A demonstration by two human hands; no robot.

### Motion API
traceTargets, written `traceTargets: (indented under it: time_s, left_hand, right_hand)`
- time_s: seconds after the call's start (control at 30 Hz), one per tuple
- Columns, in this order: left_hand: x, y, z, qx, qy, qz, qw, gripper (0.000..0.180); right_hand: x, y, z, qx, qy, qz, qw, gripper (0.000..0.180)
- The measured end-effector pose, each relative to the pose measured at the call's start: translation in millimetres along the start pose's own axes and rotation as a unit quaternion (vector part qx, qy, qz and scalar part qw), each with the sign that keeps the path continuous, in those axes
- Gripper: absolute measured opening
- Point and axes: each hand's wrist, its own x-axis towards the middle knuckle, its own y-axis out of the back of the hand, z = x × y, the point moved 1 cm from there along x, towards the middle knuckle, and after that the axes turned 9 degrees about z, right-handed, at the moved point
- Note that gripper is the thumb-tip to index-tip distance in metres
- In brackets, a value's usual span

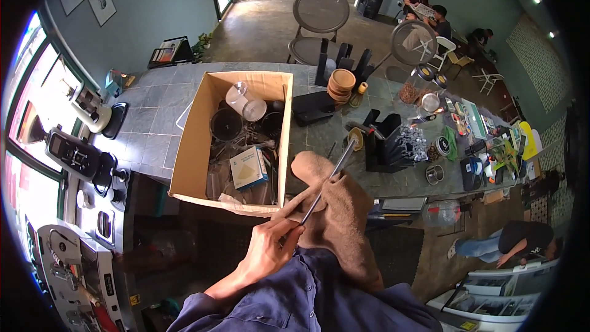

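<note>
Silver-grey and slim, a rod (327,185) slants up and away from the person, in front of a brown cloth (347,209) and to the right of an open cardboard box. The left hand (270,249) has its fingers pinched narrowly around the rod's lower end. The cloth bunches behind the rod and hides the right hand, so I cannot tell how that hand grips. The rod's far end overlaps, in this view, a small tan bowl (359,138) on the grey tiled counter (144,101).

Just left of the cloth, the cardboard box (187,163) holds a clear container (238,99) lying tilted, a dark round vessel (226,125) and a small white-and-yellow carton (247,171). Beyond the bowl, terracotta-coloured saucers (340,84) sit stacked beside black holders (313,107). Further right, jars, packets and a green bag (452,142) crowd the counter.

Over on the left stand a black grinder (72,154) and a steel machine (92,273). At the lower right, another person (516,243) in a dark top leans by a glass-topped case (498,295); round-backed chairs (321,10) and seated people (439,24) lie past the counter.
</note>
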Motion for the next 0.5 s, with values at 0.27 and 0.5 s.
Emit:
traceTargets:
  time_s: [0.27, 0.5]
  left_hand:
    - [-2, -5, 4, 0.025, -0.012, -0.044, 0.999, 0.008]
    - [-8, -6, -4, -0.01, 0.028, -0.04, 0.999, 0.01]
  right_hand:
    - [41, 60, -11, -0.157, -0.028, -0.121, 0.98, 0.055]
    - [29, 36, -2, -0.22, -0.097, 0.003, 0.971, 0.034]
